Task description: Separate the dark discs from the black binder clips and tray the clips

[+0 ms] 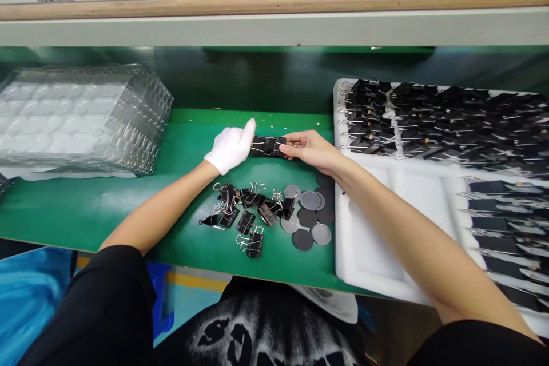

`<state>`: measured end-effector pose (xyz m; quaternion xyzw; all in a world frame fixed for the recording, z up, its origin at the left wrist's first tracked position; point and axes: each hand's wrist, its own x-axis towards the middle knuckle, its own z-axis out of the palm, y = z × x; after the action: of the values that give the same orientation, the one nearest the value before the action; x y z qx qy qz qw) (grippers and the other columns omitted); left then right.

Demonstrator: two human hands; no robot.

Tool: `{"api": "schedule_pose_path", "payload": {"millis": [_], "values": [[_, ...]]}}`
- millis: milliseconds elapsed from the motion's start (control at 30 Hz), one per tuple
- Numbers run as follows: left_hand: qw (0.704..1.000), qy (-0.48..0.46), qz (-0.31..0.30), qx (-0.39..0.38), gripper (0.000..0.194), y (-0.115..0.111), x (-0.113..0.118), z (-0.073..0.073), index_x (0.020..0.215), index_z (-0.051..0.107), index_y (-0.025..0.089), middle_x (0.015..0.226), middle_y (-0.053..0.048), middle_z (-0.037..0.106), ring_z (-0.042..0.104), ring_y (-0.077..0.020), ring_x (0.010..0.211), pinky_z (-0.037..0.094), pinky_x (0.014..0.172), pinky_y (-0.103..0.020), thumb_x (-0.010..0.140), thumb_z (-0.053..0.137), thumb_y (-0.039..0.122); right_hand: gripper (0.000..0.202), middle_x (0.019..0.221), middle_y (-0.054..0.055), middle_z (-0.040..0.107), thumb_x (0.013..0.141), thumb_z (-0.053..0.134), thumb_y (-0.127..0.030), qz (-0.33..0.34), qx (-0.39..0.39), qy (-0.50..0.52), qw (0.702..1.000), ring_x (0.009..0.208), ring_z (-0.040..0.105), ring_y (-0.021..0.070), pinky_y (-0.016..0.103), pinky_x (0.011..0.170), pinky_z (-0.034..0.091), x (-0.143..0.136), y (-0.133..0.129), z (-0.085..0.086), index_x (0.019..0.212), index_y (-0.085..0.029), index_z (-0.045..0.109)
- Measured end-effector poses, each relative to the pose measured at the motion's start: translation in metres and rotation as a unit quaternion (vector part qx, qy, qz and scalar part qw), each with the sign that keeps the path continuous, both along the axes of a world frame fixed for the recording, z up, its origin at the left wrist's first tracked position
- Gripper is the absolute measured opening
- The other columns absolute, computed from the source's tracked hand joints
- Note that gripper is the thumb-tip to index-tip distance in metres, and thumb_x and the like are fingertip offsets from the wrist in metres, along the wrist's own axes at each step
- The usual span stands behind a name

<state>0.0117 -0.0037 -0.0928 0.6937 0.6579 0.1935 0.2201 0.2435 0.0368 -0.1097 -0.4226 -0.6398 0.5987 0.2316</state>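
Note:
Held between my two hands is a black piece with binder clips [268, 146] on it; their wire handles lie along it, and what they clamp cannot be made out. My left hand [230, 148], in a white glove, closes on its left end with the thumb pointing up. At the right end, my bare right hand [309, 150] pinches it between thumb and fingers. Closer to me lies a loose heap of black binder clips [246, 222], wire handles pointing various ways. Beside the heap are several flat round discs [307, 218], some black and some grey.
On the right, a white foam tray [418, 197] lies under my right forearm. Rows of clipped black pieces [450, 120] fill its back and right sections. A stack of clear plastic trays [86, 120] stands at left. A shelf edge [274, 28] crosses above the green table [180, 200].

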Motion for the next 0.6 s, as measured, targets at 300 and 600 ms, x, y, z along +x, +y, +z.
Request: {"api": "schedule_pose_path", "payload": {"millis": [300, 600], "values": [[1.000, 0.014, -0.012, 0.002, 0.072, 0.0048, -0.0027, -0.0026, 0.052, 0.045, 0.026, 0.049, -0.008, 0.056, 0.060, -0.0214, 0.060, 0.053, 0.084, -0.040, 0.108, 0.014, 0.058, 0.024, 0.075, 0.002, 0.067, 0.078, 0.082, -0.041, 0.006, -0.009, 0.000, 1.000, 0.071, 0.060, 0.0165, 0.033, 0.073, 0.051, -0.0013, 0.0010, -0.0008, 0.082, -0.020, 0.073], [0.998, 0.063, -0.019, -0.005, 0.069, 0.0061, -0.0047, -0.0003, 0.054, 0.046, 0.026, 0.052, -0.009, 0.057, 0.063, -0.0238, 0.062, 0.053, 0.083, -0.038, 0.109, 0.014, 0.052, 0.023, 0.072, -0.001, 0.065, 0.081, 0.082, -0.036, 0.008, -0.014, 0.028, 0.999, 0.068, 0.058, 0.0143, 0.030, 0.070, 0.049, -0.0031, 0.0035, -0.0054, 0.076, -0.020, 0.066]]}}
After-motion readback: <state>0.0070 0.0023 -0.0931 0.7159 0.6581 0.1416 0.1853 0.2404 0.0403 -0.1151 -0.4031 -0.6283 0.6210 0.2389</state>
